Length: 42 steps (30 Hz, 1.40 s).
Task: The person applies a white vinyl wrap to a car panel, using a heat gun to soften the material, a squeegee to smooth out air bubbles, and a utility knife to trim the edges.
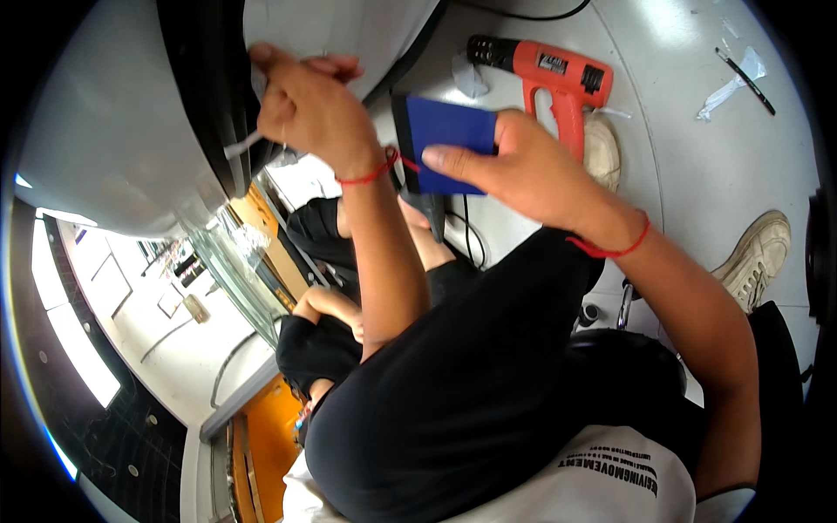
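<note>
My left hand [314, 111] is up against the black trim [209, 85] of a glossy grey vehicle body panel [104, 118]. Its fingers are curled, and a thin whitish strip [242, 144] sticks out below them; what the fingertips pinch is mostly hidden. In my right hand [529, 163] is a flat blue squeegee [451, 137] with a black edge strip [404, 134]. The thumb lies across its face, and the black edge points towards my left wrist. The squeegee is apart from the panel.
A red heat gun [562, 72] lies on the pale floor beside my shoe [601, 150]. Further right, a slim black pen-like tool [745, 82] rests by a film scrap [713, 104]. Another person in black [320, 346] is close by, beyond my knee [405, 418]. A black cable [523, 14] crosses the floor.
</note>
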Motion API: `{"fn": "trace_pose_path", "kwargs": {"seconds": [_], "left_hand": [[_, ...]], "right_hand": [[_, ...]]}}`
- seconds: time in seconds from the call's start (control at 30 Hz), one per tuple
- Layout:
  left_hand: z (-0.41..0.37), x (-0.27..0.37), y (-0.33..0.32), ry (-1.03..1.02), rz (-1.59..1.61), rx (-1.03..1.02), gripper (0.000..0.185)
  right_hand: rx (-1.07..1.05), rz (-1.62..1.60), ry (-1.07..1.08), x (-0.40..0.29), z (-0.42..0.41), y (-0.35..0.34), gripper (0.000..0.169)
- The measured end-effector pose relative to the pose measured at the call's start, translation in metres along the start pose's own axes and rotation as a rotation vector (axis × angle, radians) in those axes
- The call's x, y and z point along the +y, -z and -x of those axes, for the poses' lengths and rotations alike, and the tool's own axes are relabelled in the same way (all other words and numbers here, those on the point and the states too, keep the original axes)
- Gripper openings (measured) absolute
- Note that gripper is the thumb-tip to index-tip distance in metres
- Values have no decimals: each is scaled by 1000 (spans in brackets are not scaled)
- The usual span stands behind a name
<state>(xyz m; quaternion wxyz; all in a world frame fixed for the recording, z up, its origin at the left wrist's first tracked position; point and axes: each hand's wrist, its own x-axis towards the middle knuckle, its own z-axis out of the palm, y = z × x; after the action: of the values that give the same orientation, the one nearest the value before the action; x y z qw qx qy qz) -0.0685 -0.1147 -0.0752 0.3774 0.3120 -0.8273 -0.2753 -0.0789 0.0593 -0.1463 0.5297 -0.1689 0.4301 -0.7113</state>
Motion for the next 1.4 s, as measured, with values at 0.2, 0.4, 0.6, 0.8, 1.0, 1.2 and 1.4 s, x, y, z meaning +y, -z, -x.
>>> {"fn": "trace_pose_path", "kwargs": {"seconds": [0.2, 0.4, 0.6, 0.8, 1.0, 1.2, 1.4], "left_hand": [[-20, 18, -17, -12, -59, -129, 73], [-1, 9, -9, 50, -61, -15, 75], [-13, 15, -19, 5, -164, -82, 77], [-10, 11, -16, -27, -146, -73, 74], [3, 9, -2, 125, 44, -14, 73], [19, 9, 25, 284, 23, -125, 65], [25, -2, 39, 297, -4, -108, 59]], "right_hand": [[-12, 49, -30, -6, 4, 10, 43], [-35, 31, -52, -5, 9, 8, 47], [-33, 65, -64, -6, 9, 19, 44], [-86, 56, -128, -7, 20, 17, 46], [-44, 297, -180, -4, 29, 39, 48], [393, 527, 71, 50, 33, 135, 46], [329, 862, -328, 38, 68, 234, 32]]}}
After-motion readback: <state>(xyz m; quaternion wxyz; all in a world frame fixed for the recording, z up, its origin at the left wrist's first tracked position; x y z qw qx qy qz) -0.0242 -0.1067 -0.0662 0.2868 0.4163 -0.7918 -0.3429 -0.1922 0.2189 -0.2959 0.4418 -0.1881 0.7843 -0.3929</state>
